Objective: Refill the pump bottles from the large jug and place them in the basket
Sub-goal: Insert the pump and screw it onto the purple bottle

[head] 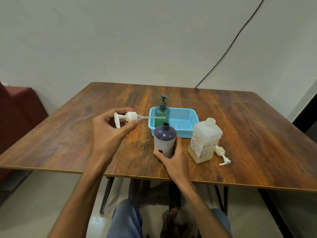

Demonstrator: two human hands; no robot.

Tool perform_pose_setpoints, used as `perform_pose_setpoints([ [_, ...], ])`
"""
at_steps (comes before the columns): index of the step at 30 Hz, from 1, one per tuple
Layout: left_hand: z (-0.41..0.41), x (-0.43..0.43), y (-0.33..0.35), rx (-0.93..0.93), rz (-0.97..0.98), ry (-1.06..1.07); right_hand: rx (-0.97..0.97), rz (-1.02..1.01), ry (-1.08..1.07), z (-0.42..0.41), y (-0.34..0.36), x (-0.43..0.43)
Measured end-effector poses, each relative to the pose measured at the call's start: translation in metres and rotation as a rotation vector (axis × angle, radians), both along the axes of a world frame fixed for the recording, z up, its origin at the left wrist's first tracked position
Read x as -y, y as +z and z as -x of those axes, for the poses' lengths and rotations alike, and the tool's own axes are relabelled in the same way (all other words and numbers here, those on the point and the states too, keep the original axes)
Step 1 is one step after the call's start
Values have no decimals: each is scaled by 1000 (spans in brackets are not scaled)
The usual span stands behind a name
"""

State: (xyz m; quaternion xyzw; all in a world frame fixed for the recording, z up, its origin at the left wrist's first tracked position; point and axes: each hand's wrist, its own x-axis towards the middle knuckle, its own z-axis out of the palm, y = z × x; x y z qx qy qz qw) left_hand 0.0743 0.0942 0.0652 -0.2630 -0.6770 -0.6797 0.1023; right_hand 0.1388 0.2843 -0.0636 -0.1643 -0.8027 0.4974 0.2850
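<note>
A purple-and-white bottle (164, 140) stands uncapped on the wooden table (248, 131), its neck open. My right hand (173, 160) grips its base from the front and right. My left hand (108, 131) holds the white pump head (127, 117) up in the air to the bottle's left, its clear tube pointing right. A green pump bottle (162, 112) stands in the left end of the blue basket (184, 120). The large whitish jug (205, 141) stands open to the right of the purple bottle.
A second white pump head (223, 155) lies on the table just right of the jug. A black cable (231, 43) runs down the wall to the table's back edge. A dark red seat (18, 109) sits at the left.
</note>
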Motion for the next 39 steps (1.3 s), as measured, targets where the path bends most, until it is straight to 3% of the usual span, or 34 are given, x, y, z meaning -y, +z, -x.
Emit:
perform_pose_setpoints([
  [14,-2,-15,20,-38,40,-10,-11,-4,17,-2,2,-1],
  [20,13,-36,23,-84,148,49,6,-9,13,-2,3,0],
  [27,21,-76,16,-95,336,-26,23,12,13,-1,2,-1],
  [39,28,-89,-2,-100,448,-27,24,10,0,-1,0,0],
])
